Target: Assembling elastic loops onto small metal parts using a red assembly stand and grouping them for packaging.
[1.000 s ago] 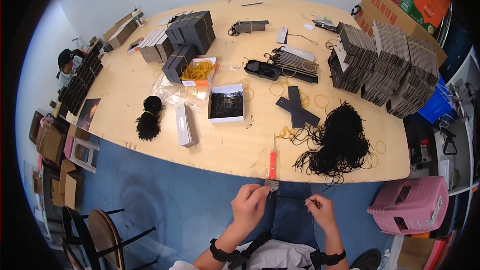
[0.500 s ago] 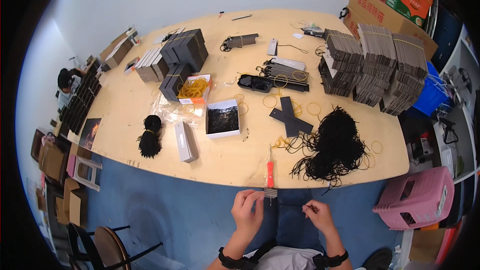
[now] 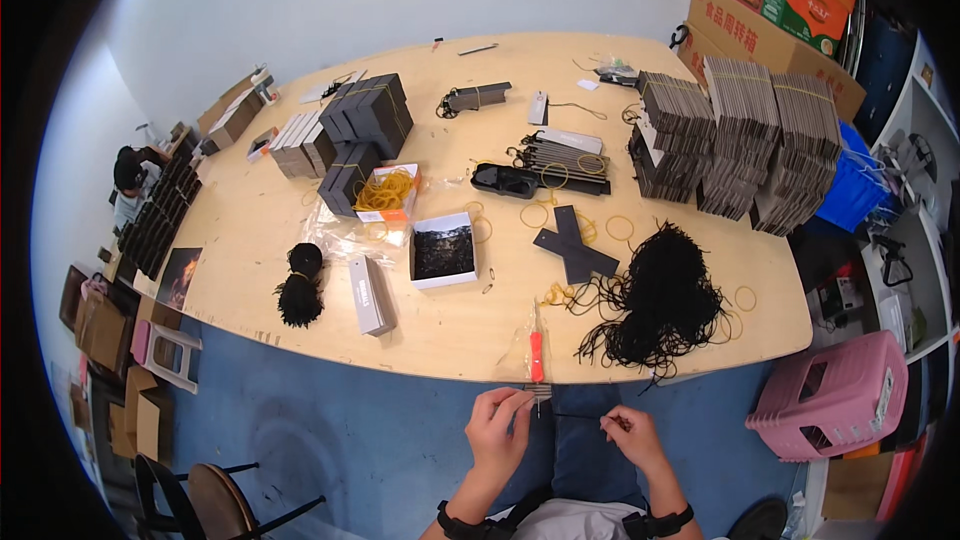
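Note:
My left hand (image 3: 496,432) is just below the table's front edge, thumb and fingers pinching the end of a small stack of grey strip-like tags (image 3: 541,392). A thin pale piece hangs from that stack. To its right, over my lap, my right hand (image 3: 634,434) is closed in a pinch; something small and dark brown shows at its fingertips, too small to name. On the table edge above the tags lies a red-handled tool (image 3: 537,355) with a thin pointed tip. A heap of black cords (image 3: 668,290) lies beyond my right hand.
Two crossed dark tags (image 3: 576,245), a white box of small black pieces (image 3: 443,250), a box of yellow rubber bands (image 3: 388,192) and a black cord bundle (image 3: 301,285) lie on the table (image 3: 240,270). Tall banded tag stacks (image 3: 740,140) stand right. A pink crate (image 3: 828,395) is beside the table.
The view has tilted slightly, so the table sits a little lower in the picture. Both hands keep nearly the same pose and place.

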Demonstrator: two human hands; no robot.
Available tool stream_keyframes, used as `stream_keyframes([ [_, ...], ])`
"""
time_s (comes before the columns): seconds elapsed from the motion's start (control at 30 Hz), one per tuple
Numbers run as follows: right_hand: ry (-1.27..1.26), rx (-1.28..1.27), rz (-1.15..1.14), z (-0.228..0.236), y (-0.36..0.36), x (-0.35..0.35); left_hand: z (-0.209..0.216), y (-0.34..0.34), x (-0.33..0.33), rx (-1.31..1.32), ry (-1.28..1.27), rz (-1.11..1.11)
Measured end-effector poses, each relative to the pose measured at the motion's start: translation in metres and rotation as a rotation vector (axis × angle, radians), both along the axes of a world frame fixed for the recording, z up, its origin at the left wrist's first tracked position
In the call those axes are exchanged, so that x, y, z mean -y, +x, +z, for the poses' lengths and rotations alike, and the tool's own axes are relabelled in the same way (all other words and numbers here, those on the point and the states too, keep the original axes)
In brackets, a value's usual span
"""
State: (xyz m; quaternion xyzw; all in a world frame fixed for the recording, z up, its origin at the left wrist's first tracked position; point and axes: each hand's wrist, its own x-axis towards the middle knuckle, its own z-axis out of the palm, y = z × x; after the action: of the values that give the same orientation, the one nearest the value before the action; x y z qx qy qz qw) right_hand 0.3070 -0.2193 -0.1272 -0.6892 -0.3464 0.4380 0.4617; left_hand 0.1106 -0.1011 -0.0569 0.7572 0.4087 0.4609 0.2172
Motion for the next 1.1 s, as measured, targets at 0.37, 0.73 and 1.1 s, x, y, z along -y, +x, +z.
stream_keyframes([
  [0.37,0.024,-0.05,-0.01,-0.002,-0.002,0.003,0.003,-0.001,0.001,-0.012,0.021,-0.009],
  [0.73,0.063,-0.141,0.029,-0.001,0.01,0.009,0.013,-0.002,-0.003,-0.035,-0.16,-0.082],
  [1.1,0.124,-0.227,0.036,-0.002,0.008,0.011,0.001,-0.017,0.019,-0.112,-0.16,-0.162],
])
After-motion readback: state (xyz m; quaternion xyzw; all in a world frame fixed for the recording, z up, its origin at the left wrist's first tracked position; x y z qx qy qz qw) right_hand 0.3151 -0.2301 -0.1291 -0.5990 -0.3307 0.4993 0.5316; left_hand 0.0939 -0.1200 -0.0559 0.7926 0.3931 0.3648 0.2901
